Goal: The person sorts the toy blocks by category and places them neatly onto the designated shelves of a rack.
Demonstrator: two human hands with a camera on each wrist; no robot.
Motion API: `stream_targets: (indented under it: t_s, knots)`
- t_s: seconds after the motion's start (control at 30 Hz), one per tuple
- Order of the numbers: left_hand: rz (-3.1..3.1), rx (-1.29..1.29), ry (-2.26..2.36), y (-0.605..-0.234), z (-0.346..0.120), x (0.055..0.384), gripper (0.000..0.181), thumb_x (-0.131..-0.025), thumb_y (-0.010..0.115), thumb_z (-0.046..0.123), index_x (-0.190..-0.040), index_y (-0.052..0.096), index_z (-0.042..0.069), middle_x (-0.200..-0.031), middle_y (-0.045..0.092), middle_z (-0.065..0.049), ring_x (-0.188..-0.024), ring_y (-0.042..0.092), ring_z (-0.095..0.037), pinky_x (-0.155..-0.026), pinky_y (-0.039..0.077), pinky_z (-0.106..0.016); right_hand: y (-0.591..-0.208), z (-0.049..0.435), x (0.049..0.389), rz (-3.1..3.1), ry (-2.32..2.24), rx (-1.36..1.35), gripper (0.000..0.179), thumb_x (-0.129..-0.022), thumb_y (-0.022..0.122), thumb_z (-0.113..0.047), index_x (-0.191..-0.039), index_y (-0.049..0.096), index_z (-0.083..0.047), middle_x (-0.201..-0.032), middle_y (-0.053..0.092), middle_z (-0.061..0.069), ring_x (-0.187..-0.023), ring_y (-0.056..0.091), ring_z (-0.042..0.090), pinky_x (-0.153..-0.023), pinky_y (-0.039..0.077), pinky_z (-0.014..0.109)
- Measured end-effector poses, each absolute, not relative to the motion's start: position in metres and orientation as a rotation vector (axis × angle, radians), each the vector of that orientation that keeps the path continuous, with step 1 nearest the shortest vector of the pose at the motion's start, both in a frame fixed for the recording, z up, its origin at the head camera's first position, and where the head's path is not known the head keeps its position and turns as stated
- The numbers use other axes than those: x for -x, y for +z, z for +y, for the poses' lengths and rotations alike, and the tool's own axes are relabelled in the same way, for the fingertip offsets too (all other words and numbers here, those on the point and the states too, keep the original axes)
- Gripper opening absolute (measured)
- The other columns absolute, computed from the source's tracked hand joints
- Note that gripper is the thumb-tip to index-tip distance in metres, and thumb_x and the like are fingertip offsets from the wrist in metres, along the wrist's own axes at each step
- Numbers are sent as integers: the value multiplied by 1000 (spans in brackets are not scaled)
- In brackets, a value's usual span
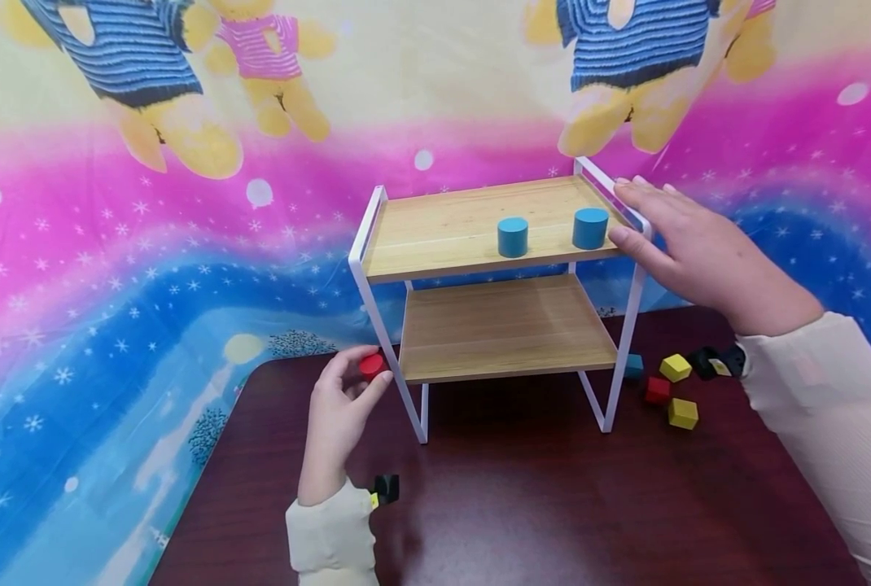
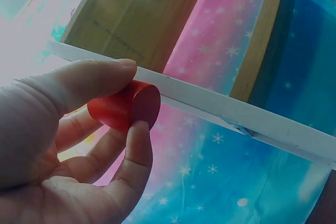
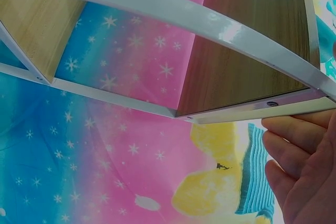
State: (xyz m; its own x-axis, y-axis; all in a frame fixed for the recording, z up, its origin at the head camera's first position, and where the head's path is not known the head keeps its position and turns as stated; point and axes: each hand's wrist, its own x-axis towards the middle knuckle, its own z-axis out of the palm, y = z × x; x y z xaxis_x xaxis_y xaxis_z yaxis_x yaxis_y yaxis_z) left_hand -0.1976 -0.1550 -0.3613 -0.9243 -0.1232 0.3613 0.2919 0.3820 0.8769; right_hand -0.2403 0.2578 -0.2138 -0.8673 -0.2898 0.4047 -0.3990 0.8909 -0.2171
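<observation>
My left hand (image 1: 339, 415) pinches a red cylinder (image 1: 372, 367) beside the left leg of a two-tier shelf with wooden boards and a white frame. In the left wrist view, thumb and fingertips hold the cylinder (image 2: 115, 109) by its sides, close to the white frame bar (image 2: 210, 95). My right hand (image 1: 714, 252) lies at the right rail of the top board (image 1: 435, 224), its fingers stretched out. Its thumb tip is close to a blue cylinder (image 1: 591, 229). Another blue cylinder (image 1: 512, 238) stands upright to the left, near the board's front edge.
The lower board (image 1: 509, 330) bears nothing visible. Right of the shelf, on the dark table (image 1: 509, 505), lie yellow blocks (image 1: 683, 413), a red block (image 1: 657, 390) and a partly hidden blue block (image 1: 633, 366). A patterned cloth (image 1: 150, 301) hangs behind.
</observation>
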Motion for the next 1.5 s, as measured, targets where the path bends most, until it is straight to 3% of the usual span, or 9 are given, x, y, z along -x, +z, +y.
stream_targets:
  t_s: [0.23, 0.53, 1.07, 1.5]
  knots:
    - [-2263, 179, -1535, -357, -153, 193, 43, -90, 79, 13, -130, 66, 8, -126, 62, -12, -107, 63, -27, -95, 57, -40, -214, 259, 240, -2698, 427, -499, 71, -105, 47, -47, -164, 17, -20, -167, 19, 19, -150, 17, 48, -93, 37, 80]
    - [-2236, 193, -1562, -355, -151, 189, 43, -89, 80, 12, -129, 66, 7, -125, 62, -12, -106, 63, -26, -88, 54, -18, -215, 259, 240, -2694, 443, -507, 71, -105, 47, -47, -164, 18, -21, -167, 18, 18, -151, 16, 48, -93, 37, 81]
    - [-2200, 218, -1549, -353, -142, 186, 43, -87, 81, 9, -128, 69, 9, -124, 63, -9, -102, 64, -25, -86, 56, -20, -217, 259, 239, -2656, 447, -522, 70, -105, 46, -48, -163, 20, -20, -167, 20, 17, -151, 17, 47, -100, 31, 80]
    - [-2172, 253, -1537, -351, -131, 184, 43, -86, 82, 5, -127, 69, 7, -123, 62, -9, -101, 65, -24, -87, 56, -22, -217, 258, 240, -2658, 446, -516, 70, -105, 46, -49, -163, 20, -19, -167, 20, 18, -151, 17, 46, -97, 34, 80]
